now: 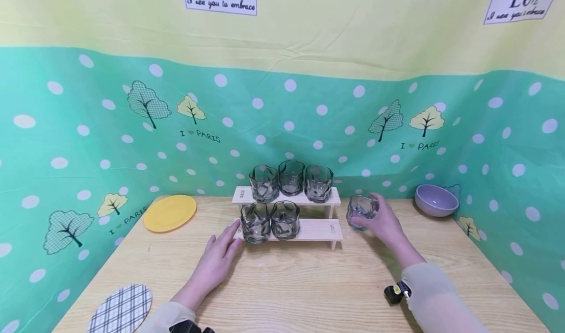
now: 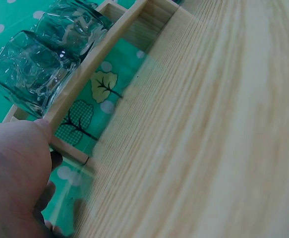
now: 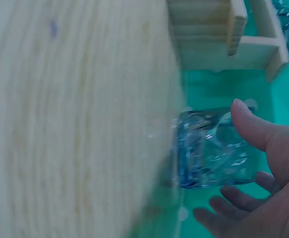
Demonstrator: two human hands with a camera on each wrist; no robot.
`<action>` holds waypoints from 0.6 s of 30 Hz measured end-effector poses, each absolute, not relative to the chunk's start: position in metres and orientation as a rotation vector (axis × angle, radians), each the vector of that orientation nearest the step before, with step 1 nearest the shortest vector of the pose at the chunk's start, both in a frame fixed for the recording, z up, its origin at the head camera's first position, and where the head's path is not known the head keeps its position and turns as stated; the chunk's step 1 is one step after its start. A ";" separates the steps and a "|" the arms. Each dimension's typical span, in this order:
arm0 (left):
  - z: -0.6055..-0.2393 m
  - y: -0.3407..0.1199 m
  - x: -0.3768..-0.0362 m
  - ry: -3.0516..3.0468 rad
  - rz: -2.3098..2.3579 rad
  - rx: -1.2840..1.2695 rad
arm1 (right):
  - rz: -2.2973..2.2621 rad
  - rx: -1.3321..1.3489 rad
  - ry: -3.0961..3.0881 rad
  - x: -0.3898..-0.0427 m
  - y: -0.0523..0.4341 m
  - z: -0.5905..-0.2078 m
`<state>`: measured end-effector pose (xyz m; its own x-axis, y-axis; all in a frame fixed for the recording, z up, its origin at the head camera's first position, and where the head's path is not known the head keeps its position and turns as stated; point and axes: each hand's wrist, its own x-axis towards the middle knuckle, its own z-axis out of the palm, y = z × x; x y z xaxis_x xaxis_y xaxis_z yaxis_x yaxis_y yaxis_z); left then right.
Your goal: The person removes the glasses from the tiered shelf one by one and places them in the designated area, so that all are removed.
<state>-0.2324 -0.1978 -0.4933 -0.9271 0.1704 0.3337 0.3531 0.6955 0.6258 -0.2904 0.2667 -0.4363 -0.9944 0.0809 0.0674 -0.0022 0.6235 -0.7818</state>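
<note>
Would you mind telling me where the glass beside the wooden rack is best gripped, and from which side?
Grip the glass round its side wall, coming from its right, where the right hand already is. It stands upright with its mouth open on top, and the wooden rack crowds its left.

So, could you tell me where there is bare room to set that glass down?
The lower shelf is bare right of its two glasses. The table is bare in front of the rack, between both hands. The upper shelf is crowded with three glasses.

Wooden table (image 1: 309, 294): rack (image 1: 309, 230), plate (image 1: 169, 213), bowl (image 1: 436, 200).
</note>
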 end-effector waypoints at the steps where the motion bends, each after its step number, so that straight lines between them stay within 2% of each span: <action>1: -0.493 -0.198 -0.232 -2.657 -1.056 -0.417 | 1.304 -0.066 -2.743 -0.288 0.266 -0.434; 18: -0.494 -0.199 -0.234 -2.643 -1.053 -0.429 | 1.054 0.197 -2.717 -0.229 0.224 -0.380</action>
